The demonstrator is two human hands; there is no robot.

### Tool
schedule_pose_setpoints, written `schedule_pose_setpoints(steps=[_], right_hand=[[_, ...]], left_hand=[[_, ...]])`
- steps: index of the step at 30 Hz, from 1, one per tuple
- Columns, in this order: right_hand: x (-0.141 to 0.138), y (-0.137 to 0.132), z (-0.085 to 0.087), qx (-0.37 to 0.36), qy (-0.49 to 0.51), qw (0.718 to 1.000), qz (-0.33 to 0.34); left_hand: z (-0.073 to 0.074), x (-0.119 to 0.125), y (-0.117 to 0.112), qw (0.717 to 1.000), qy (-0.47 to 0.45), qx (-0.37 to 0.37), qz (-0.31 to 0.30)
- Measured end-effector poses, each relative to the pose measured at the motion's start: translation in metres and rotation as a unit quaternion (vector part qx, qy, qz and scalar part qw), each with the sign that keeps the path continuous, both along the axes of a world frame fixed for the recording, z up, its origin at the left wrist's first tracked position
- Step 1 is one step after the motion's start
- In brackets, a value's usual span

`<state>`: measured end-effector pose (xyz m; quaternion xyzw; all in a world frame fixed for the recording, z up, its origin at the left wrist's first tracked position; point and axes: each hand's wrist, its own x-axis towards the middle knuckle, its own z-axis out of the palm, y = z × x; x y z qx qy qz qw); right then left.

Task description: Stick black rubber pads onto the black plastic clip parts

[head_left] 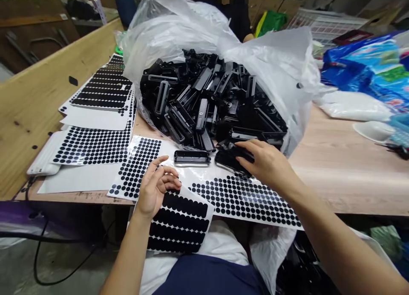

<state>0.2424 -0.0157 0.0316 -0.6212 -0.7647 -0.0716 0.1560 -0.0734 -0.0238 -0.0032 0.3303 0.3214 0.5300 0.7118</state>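
My left hand (156, 187) is raised over a white sheet of black round stickers (180, 222) that lies across my lap. Its fingers are loosely curled and apart, with nothing visible in them. At the mouth of the plastic bag, my right hand (266, 160) has its thumb and fingers around a black plastic part (228, 160); the fingers partly hide it. Another black oblong plastic part (192, 157) lies between my hands. Under it spreads a larger sheet of black dots (239, 197).
A clear plastic bag (275, 65) heaped with black plastic parts (201, 111) fills the table's middle. Stacked sticker sheets (96, 143) lie left, beside a wooden board (60, 82). A white pouch (354, 105) and blue packaging (364, 69) lie right. A person (234, 13) is opposite.
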Motion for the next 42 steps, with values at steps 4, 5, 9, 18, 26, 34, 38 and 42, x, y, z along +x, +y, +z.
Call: schedule_pose_setpoints(steps=[4, 5, 9, 18, 26, 34, 38, 42], right_hand=[[-0.059, -0.008, 0.021, 0.077, 0.128, 0.987, 0.06], [-0.079, -0.011, 0.023, 0.074, 0.164, 0.979, 0.094], [-0.145, -0.011, 0.018, -0.004, 0.298, 0.937, 0.181], [-0.137, 0.016, 0.012, -0.207, 0.369, 0.898, 0.121], [-0.137, 0.02, -0.021, -0.244, 0.089, 0.936, 0.237], [-0.134, 0.032, -0.001, -0.319, 0.237, 0.899, 0.184], [-0.137, 0.027, 0.017, -0.39, 0.512, 0.763, 0.064], [-0.152, 0.023, 0.026, -0.439, 0.58, 0.685, 0.038]], left_hand=[[-0.005, 0.002, -0.001, 1.0, 0.014, 0.011, -0.015], [-0.007, 0.003, -0.001, 0.999, 0.021, 0.024, -0.026], [-0.015, 0.007, -0.004, 0.997, 0.014, 0.058, -0.038], [-0.002, -0.004, 0.001, 0.977, -0.172, -0.115, 0.053], [-0.01, -0.005, -0.001, 0.991, -0.125, -0.038, 0.024], [-0.01, 0.002, -0.004, 0.996, -0.079, 0.011, -0.033], [-0.012, 0.003, -0.006, 0.997, -0.07, 0.023, -0.034], [-0.015, 0.003, -0.006, 0.998, -0.049, 0.008, -0.025]])
